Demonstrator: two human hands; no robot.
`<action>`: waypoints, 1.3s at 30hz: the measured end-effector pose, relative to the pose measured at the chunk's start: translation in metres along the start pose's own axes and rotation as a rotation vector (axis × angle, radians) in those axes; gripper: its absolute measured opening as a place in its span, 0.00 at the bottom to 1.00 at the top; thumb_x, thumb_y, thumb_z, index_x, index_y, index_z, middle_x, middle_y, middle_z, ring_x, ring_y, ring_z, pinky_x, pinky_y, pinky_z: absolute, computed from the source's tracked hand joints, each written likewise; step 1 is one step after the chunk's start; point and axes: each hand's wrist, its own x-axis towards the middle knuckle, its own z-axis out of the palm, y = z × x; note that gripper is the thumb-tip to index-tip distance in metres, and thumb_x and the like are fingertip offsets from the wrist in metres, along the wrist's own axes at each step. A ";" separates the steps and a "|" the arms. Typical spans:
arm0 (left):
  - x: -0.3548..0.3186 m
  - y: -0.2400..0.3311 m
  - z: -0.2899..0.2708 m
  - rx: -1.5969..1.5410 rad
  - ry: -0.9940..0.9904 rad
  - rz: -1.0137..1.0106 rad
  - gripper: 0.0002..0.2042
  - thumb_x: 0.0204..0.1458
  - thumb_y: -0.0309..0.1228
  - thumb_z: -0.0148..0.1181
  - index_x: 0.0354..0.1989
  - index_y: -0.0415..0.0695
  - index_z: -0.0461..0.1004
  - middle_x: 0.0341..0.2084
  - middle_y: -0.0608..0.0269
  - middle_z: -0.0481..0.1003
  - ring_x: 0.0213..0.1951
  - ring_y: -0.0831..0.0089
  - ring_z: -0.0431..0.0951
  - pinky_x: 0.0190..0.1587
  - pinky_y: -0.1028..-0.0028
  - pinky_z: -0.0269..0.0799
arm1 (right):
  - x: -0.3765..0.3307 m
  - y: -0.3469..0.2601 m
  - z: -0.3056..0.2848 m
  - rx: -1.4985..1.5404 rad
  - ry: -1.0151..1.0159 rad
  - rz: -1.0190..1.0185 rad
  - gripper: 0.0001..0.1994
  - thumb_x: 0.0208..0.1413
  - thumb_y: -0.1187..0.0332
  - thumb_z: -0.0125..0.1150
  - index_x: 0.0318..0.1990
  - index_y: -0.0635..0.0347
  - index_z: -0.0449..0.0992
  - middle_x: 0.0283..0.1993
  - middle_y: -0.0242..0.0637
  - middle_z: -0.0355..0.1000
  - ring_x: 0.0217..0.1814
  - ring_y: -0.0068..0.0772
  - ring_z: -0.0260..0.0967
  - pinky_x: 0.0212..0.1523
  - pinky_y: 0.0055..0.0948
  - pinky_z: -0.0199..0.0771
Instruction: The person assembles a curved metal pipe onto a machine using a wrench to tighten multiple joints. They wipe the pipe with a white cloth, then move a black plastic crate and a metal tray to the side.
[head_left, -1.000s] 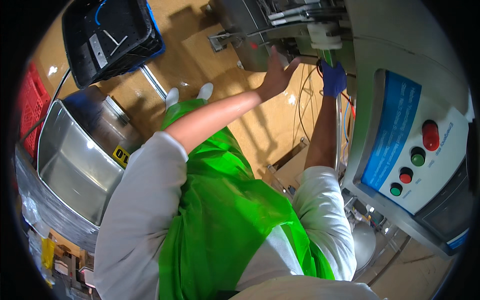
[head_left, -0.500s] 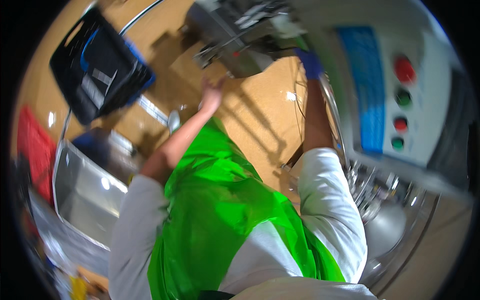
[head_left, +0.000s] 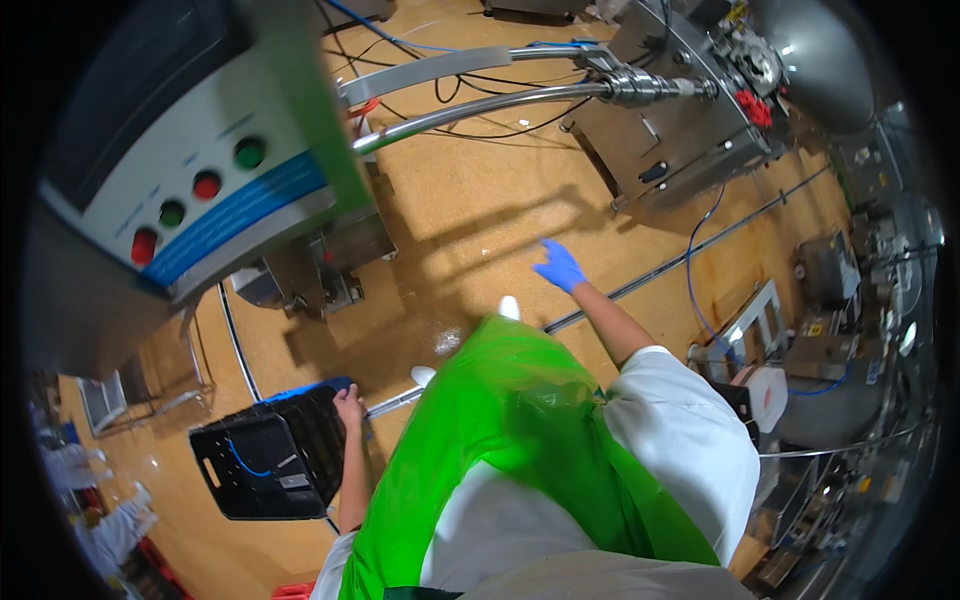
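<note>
My left hand [head_left: 350, 408] is bare and hangs low on my left, its fingers loosely bent and apart, with nothing seen in them. In the picture it overlaps the right edge of a black plastic crate [head_left: 235, 470]; whether it touches the crate I cannot tell. My right hand [head_left: 560, 268] wears a blue glove and is held out over the tan floor [head_left: 480, 220]. Its fingers are spread and hold nothing. A green apron [head_left: 500, 400] covers my front, between white sleeves.
Close on the upper left stands a machine's control panel [head_left: 205, 185] with red and green buttons. A steel pipe [head_left: 490, 100] runs from it to a steel machine [head_left: 660, 140]. Floor channels [head_left: 650, 275], a blue hose [head_left: 690, 260] and more equipment [head_left: 820, 360] lie to the right.
My view has swung to the right, so the control panel now appears on the left. My gloved right hand has come away from beside the machine; my left arm has lowered near the crate.
</note>
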 end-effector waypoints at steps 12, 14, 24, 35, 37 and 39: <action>-0.091 0.124 0.380 0.542 -0.846 0.252 0.13 0.55 0.39 0.53 0.44 0.46 0.67 0.35 0.67 0.73 0.33 0.74 0.75 0.29 0.74 0.67 | -0.128 0.359 -0.155 0.378 -0.047 0.790 0.13 0.50 0.57 0.58 0.27 0.58 0.70 0.20 0.35 0.65 0.19 0.26 0.65 0.13 0.25 0.62; -0.113 0.141 0.433 0.639 -0.911 0.308 0.13 0.56 0.41 0.52 0.45 0.48 0.67 0.35 0.71 0.72 0.35 0.74 0.76 0.30 0.72 0.68 | -0.139 0.382 -0.188 0.453 -0.043 0.779 0.14 0.52 0.57 0.57 0.26 0.58 0.69 0.19 0.35 0.65 0.18 0.25 0.64 0.13 0.24 0.61; -0.093 0.149 0.509 1.121 -0.870 0.441 0.14 0.54 0.41 0.55 0.40 0.43 0.70 0.32 0.63 0.75 0.27 0.72 0.77 0.23 0.73 0.69 | 0.050 0.393 -0.426 0.566 0.286 0.407 0.11 0.52 0.56 0.58 0.28 0.52 0.70 0.22 0.27 0.65 0.21 0.20 0.64 0.18 0.22 0.64; -0.056 0.125 0.585 1.198 -0.797 0.341 0.13 0.50 0.42 0.55 0.33 0.45 0.78 0.18 0.59 0.75 0.19 0.70 0.74 0.24 0.66 0.72 | 0.216 0.506 -0.725 0.141 0.536 0.193 0.18 0.56 0.66 0.50 0.53 0.61 0.72 0.48 0.35 0.72 0.37 0.26 0.68 0.36 0.25 0.67; -0.093 0.161 0.625 0.972 -0.691 0.228 0.17 0.52 0.42 0.56 0.38 0.39 0.75 0.27 0.56 0.76 0.25 0.69 0.78 0.30 0.69 0.73 | 0.197 0.521 -0.773 -0.203 0.800 0.234 0.20 0.56 0.58 0.52 0.46 0.68 0.75 0.42 0.48 0.75 0.38 0.38 0.70 0.39 0.34 0.70; -0.154 0.139 0.601 0.700 -0.469 0.094 0.15 0.51 0.38 0.57 0.41 0.39 0.73 0.33 0.56 0.77 0.29 0.68 0.79 0.32 0.70 0.75 | 0.252 0.486 -0.802 -0.444 0.951 0.363 0.28 0.55 0.48 0.56 0.42 0.74 0.76 0.38 0.56 0.75 0.38 0.46 0.72 0.41 0.40 0.71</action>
